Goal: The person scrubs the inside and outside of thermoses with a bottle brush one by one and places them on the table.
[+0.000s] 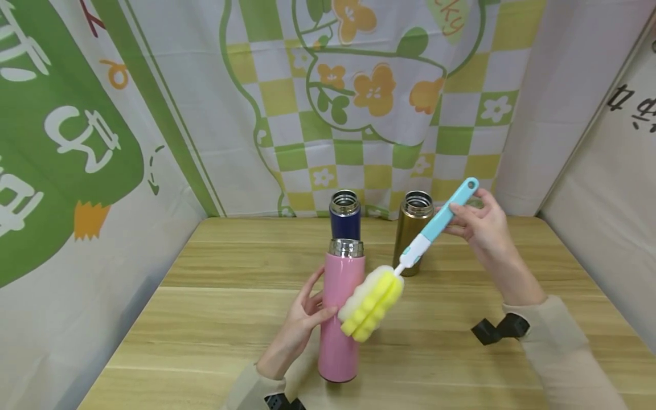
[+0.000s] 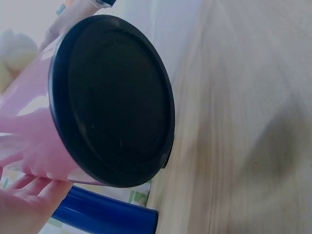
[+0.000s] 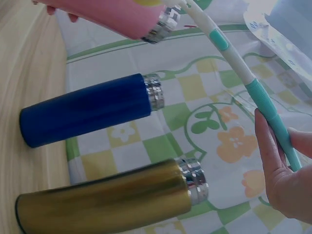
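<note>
My left hand (image 1: 302, 322) grips a pink thermos bottle (image 1: 340, 285) round its middle and holds it raised off the table; its black base (image 2: 117, 102) faces the left wrist camera. The bottle has no lid, and its metal neck shows at the top. In my right hand (image 1: 484, 225) is the turquoise handle of a bottle brush (image 1: 446, 219), pinched between thumb and fingers. The brush's yellow and white sponge head (image 1: 376, 304) slants down in front of the pink bottle, outside its mouth. Whether sponge and bottle touch, I cannot tell.
Behind the pink bottle stands a blue thermos (image 3: 87, 109) without a lid. To its right is a gold thermos (image 3: 107, 200), also lidless. Both stand towards the back of the wooden table (image 1: 230, 307), near a patterned cloth (image 1: 318, 131) hanging at the back.
</note>
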Available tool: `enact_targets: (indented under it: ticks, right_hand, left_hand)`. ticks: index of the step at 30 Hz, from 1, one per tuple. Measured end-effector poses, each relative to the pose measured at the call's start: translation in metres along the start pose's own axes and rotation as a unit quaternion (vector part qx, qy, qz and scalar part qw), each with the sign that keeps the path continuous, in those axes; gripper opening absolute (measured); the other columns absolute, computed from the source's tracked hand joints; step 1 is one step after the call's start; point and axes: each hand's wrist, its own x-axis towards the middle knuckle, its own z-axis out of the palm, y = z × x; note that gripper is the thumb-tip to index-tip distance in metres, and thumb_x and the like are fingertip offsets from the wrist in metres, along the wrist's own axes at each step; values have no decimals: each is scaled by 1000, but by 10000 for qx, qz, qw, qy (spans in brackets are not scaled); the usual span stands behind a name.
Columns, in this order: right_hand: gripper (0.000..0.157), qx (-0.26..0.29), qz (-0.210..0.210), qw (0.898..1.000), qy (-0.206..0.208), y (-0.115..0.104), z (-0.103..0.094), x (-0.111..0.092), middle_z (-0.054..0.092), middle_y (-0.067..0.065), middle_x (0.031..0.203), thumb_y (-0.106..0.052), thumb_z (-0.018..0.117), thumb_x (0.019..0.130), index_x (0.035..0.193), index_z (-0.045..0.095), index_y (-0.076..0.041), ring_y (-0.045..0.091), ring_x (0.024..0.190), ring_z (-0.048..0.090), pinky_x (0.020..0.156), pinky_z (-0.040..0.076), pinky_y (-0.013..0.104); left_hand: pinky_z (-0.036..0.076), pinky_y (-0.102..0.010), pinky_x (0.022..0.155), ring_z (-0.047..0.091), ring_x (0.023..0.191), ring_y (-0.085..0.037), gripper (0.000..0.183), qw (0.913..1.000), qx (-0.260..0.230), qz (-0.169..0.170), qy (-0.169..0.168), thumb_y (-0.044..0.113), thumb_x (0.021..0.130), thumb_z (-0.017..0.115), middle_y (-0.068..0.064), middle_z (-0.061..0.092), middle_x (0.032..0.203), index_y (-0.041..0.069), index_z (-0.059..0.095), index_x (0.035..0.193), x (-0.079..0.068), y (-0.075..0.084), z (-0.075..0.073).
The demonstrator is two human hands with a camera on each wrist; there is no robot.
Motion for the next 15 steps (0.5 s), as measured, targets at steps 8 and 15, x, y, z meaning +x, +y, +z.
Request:
enact_targets:
  ticks: [8, 15]
  right_hand:
    - [43, 697, -160, 9957, 587, -15, -3, 4, 63, 17, 75, 12, 52, 81, 114, 28, -3, 28, 70, 65, 66, 51, 39]
    - [42, 844, -214, 9930, 793, -22, -3, 6, 63, 19, 75, 11, 53, 81, 112, 30, -3, 29, 71, 65, 65, 51, 39]
  left_hand:
    - [37, -40, 91, 48, 110, -20, 79, 9988, 104, -47, -470, 9, 81, 61, -24, 36, 132, 20, 11, 142, -4, 0, -3]
    - [38, -39, 89, 50, 107, -20, 76, 9969, -166, -13, -769, 8, 84, 55, -22, 39, 129, 16, 6, 142, -6, 1, -3]
